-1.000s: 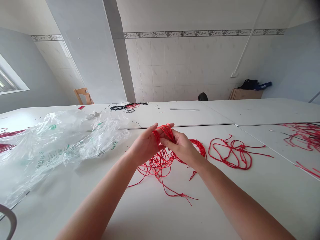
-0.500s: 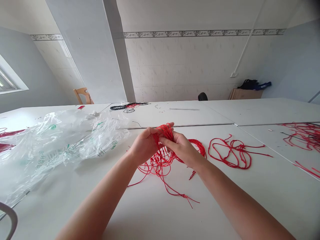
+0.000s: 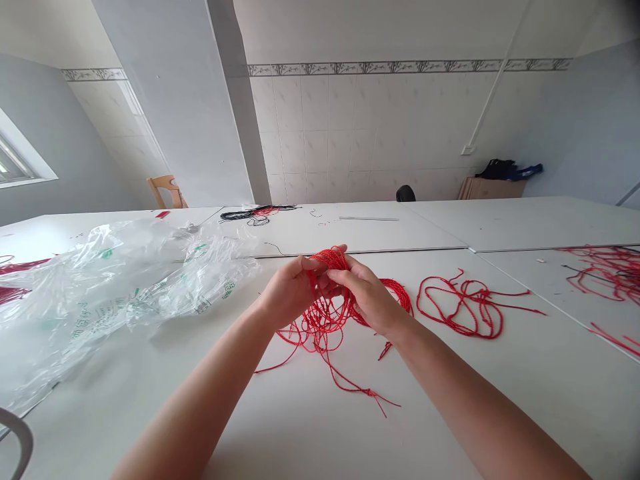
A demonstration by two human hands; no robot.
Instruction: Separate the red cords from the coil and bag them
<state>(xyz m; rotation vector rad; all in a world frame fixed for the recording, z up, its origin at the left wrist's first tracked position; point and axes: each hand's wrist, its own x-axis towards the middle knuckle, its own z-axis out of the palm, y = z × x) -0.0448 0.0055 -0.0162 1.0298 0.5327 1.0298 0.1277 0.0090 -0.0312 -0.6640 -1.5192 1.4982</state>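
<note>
Above the middle of the white table, a bundle of thin red braided cord (image 3: pixel 327 313) hangs from both hands in loose loops. My left hand (image 3: pixel 293 287) is closed on the bundle's upper part, its thumb lying across the strands. From the other side, my right hand (image 3: pixel 367 293) grips the same bundle, thumb and fingers meeting close to the left fingers. Several right fingertips are hidden by cord. Loose ends trail over the table below. Just beyond my right hand lies a coil of red cord (image 3: pixel 399 293), partly covered by it.
A loosely looped red cord (image 3: pixel 483 307) lies to the right. Crumpled clear plastic bags (image 3: pixel 125 287) spread over the left side. Black cords (image 3: pixel 245 215) and a thin strip (image 3: pixel 369 219) lie at the back. More red cords (image 3: pixel 610 270) lie at the far right.
My right thumb and fingers have shifted slightly on the cord, moving nearer the left thumb. The bundle stays held in almost the same place.
</note>
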